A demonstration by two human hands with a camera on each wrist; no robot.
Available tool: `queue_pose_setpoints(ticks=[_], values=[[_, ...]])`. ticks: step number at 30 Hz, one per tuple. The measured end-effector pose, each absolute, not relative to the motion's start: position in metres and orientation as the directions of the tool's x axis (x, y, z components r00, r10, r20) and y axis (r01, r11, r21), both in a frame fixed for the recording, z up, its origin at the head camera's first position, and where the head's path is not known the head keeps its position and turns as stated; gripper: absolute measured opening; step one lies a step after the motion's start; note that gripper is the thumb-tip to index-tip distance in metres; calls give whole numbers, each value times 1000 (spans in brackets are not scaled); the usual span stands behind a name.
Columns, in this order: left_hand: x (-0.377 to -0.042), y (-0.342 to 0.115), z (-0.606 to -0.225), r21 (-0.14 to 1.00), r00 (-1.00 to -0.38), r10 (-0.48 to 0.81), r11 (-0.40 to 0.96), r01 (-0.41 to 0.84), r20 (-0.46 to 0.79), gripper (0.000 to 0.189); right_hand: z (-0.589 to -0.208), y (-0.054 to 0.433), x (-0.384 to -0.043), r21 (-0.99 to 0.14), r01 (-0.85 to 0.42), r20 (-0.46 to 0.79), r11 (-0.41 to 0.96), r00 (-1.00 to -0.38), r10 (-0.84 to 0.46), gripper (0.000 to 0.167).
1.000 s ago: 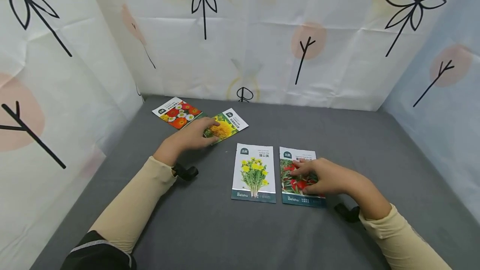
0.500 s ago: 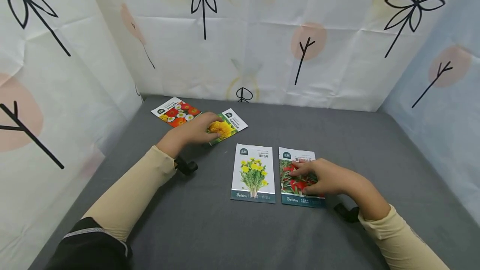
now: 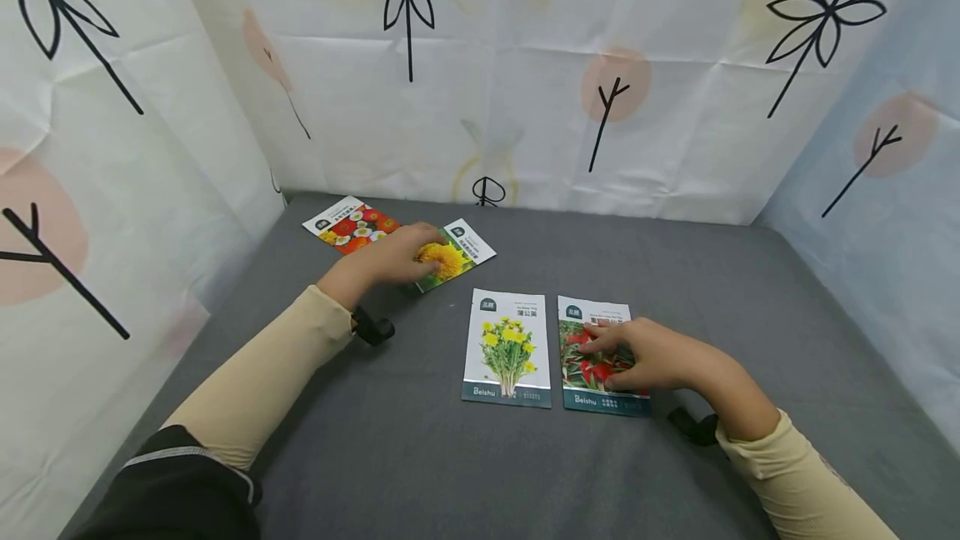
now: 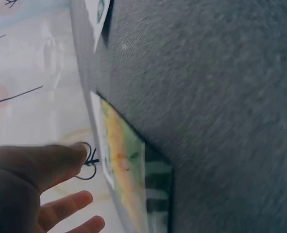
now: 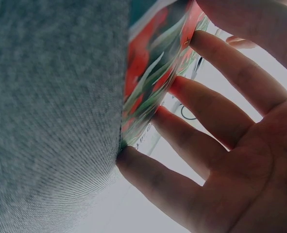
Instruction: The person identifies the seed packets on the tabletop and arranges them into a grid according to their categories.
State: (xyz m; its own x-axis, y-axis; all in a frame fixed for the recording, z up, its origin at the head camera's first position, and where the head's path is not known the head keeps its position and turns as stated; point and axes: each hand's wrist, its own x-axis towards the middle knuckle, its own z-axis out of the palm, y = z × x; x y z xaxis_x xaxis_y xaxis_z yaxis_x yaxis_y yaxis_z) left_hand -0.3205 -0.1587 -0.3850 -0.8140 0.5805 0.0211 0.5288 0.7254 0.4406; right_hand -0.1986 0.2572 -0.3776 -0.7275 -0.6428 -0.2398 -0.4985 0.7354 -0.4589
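Left arm: left sleeve (image 3: 262, 373), beige, slants from the lower left corner up across the tabletop (image 3: 480, 473) toward its far left part.
Orange-and-white flower packet (image 3: 343, 229): lies askew at the far left, its lower corner hidden by the left hand (image 3: 386, 261).
Left hand: palm down over the near-left end of the yellow flower packet (image 3: 452, 255); thumb and 2 fingers show apart in the left wrist view, clamped on nothing; whether any fingertip touches the packet, I cannot tell.
Yellow flower packet: lies askew on the tabletop, white end pointing to the far right.
Dandelion packet (image 3: 507, 352): flat, almost straight, near the middle, just beside the red flower packet (image 3: 592, 368) with a narrow gap between the 2.
Red flower packet: flat, partly under the right hand (image 3: 663, 352).
Right hand: fingers spread, fingertips resting on the red flower packet, nothing gripped.
Right arm: right sleeve (image 3: 806, 477), beige, slants in from the lower right corner.
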Motion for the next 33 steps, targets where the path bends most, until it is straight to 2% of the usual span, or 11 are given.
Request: queue_pose_setpoints(ticks=[6,14,24,33], values=[[-327,-158,-397,431,-801,598,726,537,-9,43,-380,257,-198,-458,-489,-241,742,-735,-633,45],[-327,-158,-403,411,-787,616,726,551,-32,49,-379,256,-197,-462,-480,-245,746,-739,-627,46],[-328,-157,-405,377,-795,602,757,534,-82,49,-378,257,-199,-458,-488,-242,743,-736,-632,46],[-325,-152,-402,379,-798,599,757,533,-73,48,-379,259,-198,-459,-490,-235,741,-738,-633,45]])
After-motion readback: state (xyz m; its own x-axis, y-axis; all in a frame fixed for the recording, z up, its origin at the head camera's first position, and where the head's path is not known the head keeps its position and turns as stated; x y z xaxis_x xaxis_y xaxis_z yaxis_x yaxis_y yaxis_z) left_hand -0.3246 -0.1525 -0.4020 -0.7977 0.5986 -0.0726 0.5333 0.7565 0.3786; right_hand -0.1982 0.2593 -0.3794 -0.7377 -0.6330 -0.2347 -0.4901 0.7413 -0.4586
